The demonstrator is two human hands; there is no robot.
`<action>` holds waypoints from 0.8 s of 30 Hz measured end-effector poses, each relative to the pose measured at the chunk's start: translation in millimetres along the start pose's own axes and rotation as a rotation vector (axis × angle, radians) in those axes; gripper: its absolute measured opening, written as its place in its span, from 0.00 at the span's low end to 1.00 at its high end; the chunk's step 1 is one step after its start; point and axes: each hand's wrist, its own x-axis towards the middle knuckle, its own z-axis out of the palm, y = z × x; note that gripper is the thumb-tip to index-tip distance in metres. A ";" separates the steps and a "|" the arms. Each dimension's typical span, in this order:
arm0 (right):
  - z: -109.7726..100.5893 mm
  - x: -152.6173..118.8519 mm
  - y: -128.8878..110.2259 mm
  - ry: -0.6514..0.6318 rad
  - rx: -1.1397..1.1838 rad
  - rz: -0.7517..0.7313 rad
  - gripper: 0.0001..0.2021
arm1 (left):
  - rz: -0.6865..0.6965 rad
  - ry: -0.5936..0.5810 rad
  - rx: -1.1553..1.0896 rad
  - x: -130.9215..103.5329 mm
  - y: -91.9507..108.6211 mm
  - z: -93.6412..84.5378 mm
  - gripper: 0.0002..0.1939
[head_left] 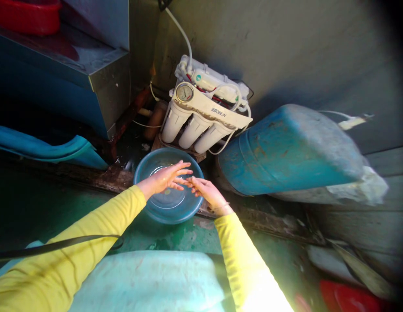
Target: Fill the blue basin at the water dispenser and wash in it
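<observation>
My left hand (165, 178) is stretched out over a blue plastic basin (170, 219), its fingers spread and nothing held in them. Beside it, my right hand (206, 192) has thumb and fingers closed on the tip of a left-hand finger, also above the basin. The exact contact between the fingertips is small and partly hidden. Some water (162, 200) appears to lie in the basin, with light rings reflected in it. Yellow sleeves cover both forearms.
Behind the basin stands a white water filter unit (204, 110) with a gauge and hoses. A blue barrel (272, 151) leans to its right. A metal sink stand (112, 93) with a red basin (29, 17) is at the left. A dark strap (58, 246) crosses my left sleeve.
</observation>
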 end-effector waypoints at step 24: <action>-51.6 14.1 26.1 0.374 -0.370 -0.031 0.31 | -0.048 -0.109 -0.386 6.0 0.0 -14.1 0.29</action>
